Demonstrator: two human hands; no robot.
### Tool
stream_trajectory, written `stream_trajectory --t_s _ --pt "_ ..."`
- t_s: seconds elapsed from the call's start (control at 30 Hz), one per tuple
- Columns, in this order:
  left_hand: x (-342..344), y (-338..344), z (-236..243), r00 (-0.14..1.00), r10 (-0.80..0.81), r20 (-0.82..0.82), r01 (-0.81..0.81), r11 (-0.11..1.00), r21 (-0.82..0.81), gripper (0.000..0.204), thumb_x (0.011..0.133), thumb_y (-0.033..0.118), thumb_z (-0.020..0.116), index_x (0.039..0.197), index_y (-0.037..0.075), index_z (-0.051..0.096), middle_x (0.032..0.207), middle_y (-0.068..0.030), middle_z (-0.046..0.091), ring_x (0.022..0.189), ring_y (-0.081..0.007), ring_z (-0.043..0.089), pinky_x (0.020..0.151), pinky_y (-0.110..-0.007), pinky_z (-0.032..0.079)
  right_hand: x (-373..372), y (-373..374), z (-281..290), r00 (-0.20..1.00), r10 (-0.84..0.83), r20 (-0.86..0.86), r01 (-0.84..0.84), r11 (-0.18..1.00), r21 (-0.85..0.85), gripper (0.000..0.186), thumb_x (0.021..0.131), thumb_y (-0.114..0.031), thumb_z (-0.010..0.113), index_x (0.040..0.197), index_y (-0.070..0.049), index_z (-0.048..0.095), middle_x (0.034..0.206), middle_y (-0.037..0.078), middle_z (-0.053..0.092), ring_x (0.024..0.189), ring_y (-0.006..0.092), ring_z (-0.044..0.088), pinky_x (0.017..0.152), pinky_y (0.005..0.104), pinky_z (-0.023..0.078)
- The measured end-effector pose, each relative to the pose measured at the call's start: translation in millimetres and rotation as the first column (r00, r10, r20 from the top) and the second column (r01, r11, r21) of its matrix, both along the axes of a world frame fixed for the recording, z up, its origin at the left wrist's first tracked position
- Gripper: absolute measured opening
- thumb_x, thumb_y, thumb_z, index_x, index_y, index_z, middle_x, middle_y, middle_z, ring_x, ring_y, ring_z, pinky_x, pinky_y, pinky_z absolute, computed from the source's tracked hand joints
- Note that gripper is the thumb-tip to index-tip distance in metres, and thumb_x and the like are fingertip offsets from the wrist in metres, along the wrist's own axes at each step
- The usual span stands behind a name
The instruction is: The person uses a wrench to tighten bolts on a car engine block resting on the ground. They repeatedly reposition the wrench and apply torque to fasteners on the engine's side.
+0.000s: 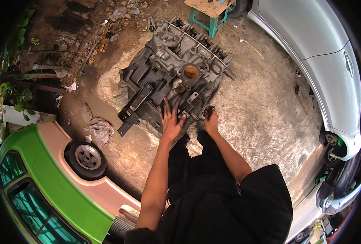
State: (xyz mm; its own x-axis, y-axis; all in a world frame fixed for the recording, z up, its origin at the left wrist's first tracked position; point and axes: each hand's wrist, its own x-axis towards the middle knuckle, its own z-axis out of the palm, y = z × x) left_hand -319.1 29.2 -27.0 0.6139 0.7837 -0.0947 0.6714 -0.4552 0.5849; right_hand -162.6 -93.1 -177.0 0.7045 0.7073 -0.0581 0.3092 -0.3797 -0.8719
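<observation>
A greasy engine (pixel 171 48) rests on the concrete in front of me, its ribbed metal castings facing up. On it sits a round metal port (pixel 190 72) with a brownish inside. A black metal bracket (pixel 136 102) juts out at its left side. My left hand (pixel 171 122) lies on the near side of the engine, fingers spread and dirty, holding nothing visible. To its right, my right hand (pixel 211 119) is closed beside the engine's near right edge. Its blackened fingers curl together, and whatever may be between them is too small or hidden to name.
A green stool (pixel 210 25) topped with cardboard stands beyond the engine. A silver car (pixel 310 32) borders the right side, a green and pink car (pixel 52 162) the lower left. A crumpled cloth (pixel 101 131) lies near its wheel (pixel 87 157). Debris and planks (pixel 46 77) cover the far left.
</observation>
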Motion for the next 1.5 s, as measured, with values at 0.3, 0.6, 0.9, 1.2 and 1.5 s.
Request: stream_trajectory --t_s 0.3,0.6,0.9,1.2,1.5 --pt "1 -1 0 1.0 0.0 -0.006 0.0 1.0 0.001 0.067 0.094 0.044 0.057 0.154 0.03 0.03 0.164 -0.0178 -0.002 0.147 -0.0416 0.018 0.12 -0.054 0.004 54 30 -62 0.379 -0.169 -0.91 0.471 0.882 0.032 0.019 0.095 0.0 0.05 0.113 -0.003 0.047 0.091 0.013 0.061 0.069 0.022 0.058 0.061 0.0347 0.049" --pt "0 -1 0 1.0 0.009 -0.001 -0.009 1.0 -0.019 0.068 0.093 0.043 0.059 0.154 0.031 0.03 0.164 -0.0173 -0.002 0.147 -0.0421 0.018 0.12 -0.053 0.004 74 61 -67 0.092 -0.255 -0.963 0.312 0.925 -0.216 0.014 0.096 -0.01 0.048 0.104 -0.003 0.057 0.092 0.013 0.064 0.072 0.025 0.061 0.064 0.0383 0.05" --pt "2 0 3 1.0 0.019 -0.026 -0.02 0.999 -0.046 0.068 0.093 0.04 0.059 0.154 0.032 0.03 0.164 -0.0173 -0.002 0.148 -0.0407 0.018 0.121 -0.052 0.004 79 71 -73 0.15 -0.266 -0.952 0.206 0.95 -0.233 0.02 0.097 -0.012 0.044 0.101 0.001 0.059 0.082 0.014 0.063 0.068 0.0259 0.061 0.065 0.0381 0.057" --pt "2 -1 3 0.999 0.018 -0.03 -0.018 1.0 -0.017 0.068 0.094 0.039 0.06 0.154 0.032 0.029 0.164 -0.0161 -0.003 0.147 -0.0415 0.02 0.121 -0.052 0.004 83 75 -70 0.244 -0.261 -0.934 0.172 0.96 -0.223 0.015 0.096 -0.013 0.048 0.1 -0.001 0.058 0.078 0.013 0.063 0.065 0.0275 0.065 0.061 0.0402 0.058" --pt "3 -1 3 0.999 0.027 -0.03 -0.028 0.999 -0.034 0.069 0.093 0.039 0.06 0.154 0.032 0.029 0.164 -0.0182 -0.002 0.146 -0.0426 0.021 0.12 -0.054 0.004 17 38 4 0.911 -0.008 -0.412 0.07 0.988 0.136 0.031 0.098 -0.009 0.054 0.125 0.004 0.045 0.106 0.026 0.059 0.096 0.0385 0.065 0.078 0.0442 0.052"
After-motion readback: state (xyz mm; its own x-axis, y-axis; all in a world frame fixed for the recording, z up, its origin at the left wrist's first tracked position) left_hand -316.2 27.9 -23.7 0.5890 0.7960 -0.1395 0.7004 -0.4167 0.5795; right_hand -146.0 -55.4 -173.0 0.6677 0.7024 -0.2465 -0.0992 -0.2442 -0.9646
